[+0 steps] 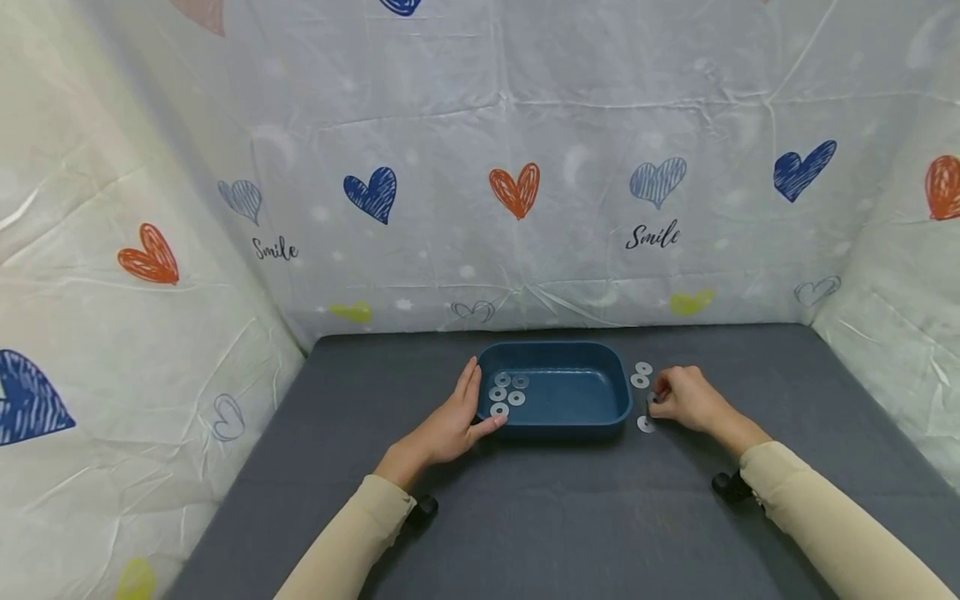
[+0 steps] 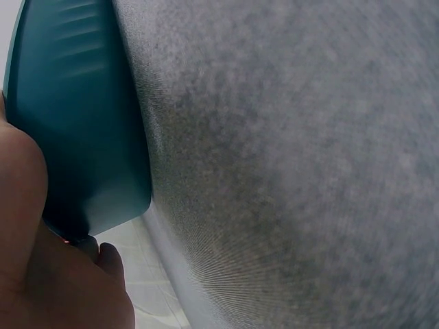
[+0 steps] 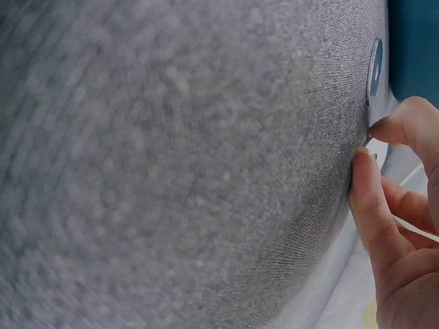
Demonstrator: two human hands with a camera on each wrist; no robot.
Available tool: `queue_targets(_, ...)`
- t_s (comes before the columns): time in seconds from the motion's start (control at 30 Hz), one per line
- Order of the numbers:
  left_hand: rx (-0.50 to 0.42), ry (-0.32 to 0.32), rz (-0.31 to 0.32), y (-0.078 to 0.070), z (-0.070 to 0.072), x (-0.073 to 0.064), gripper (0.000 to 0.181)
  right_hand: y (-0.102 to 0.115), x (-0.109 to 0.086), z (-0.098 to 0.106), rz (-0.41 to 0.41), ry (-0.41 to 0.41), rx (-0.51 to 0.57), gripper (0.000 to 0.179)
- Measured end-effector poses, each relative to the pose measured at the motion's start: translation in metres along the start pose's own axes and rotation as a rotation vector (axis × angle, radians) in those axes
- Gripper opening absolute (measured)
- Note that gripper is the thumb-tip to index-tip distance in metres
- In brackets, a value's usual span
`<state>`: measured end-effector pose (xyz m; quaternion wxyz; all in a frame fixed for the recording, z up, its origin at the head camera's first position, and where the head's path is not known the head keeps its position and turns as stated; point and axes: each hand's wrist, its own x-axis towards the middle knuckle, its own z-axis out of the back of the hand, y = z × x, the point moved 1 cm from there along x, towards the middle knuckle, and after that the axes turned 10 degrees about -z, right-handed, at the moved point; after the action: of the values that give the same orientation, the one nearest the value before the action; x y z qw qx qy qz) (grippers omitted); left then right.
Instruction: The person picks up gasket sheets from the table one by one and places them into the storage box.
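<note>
A dark blue rectangular tray (image 1: 570, 431) sits on the table with several flat metal washers (image 1: 517, 398) lying in its left part. My left hand (image 1: 450, 425) holds the tray's left end, fingers along the side wall and thumb over the front rim. Just right of the tray, my right hand (image 1: 684, 398) pinches a washer (image 1: 651, 400) between thumb and forefinger, down at the tabletop. The fingertips partly hide that washer. Two washers (image 1: 640, 381) lie beyond the hand, and another washer (image 1: 646, 424) lies nearer; the right wrist view shows one washer (image 3: 375, 72) beside the fingertips.
The dark grey cloth-covered table (image 1: 555, 525) extends around the tray. A pale curtain (image 1: 450, 250) printed with hearts and "Smile" stands behind it and along both sides. A dark wrist strap device (image 1: 731, 487) shows below the right sleeve.
</note>
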<state>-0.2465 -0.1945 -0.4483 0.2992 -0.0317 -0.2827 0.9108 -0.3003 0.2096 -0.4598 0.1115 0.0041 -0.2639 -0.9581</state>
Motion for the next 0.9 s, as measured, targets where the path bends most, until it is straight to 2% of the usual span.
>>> queue_targets(0.3,-0.007,0.011,0.016,-0.001,-0.001,0.000,0.098,-0.003,-0.009,0.008,0.002,0.034,0.100,0.017)
queue_targets(0.63,0.004,0.004,0.011,0.000,0.002,0.001,0.099,0.009,-0.016,0.023,0.057,-0.037,0.232,0.024)
queue_targets(0.9,-0.007,-0.002,0.010,0.001,0.000,0.001,0.097,0.023,-0.021,0.024,0.103,-0.098,0.287,0.023)
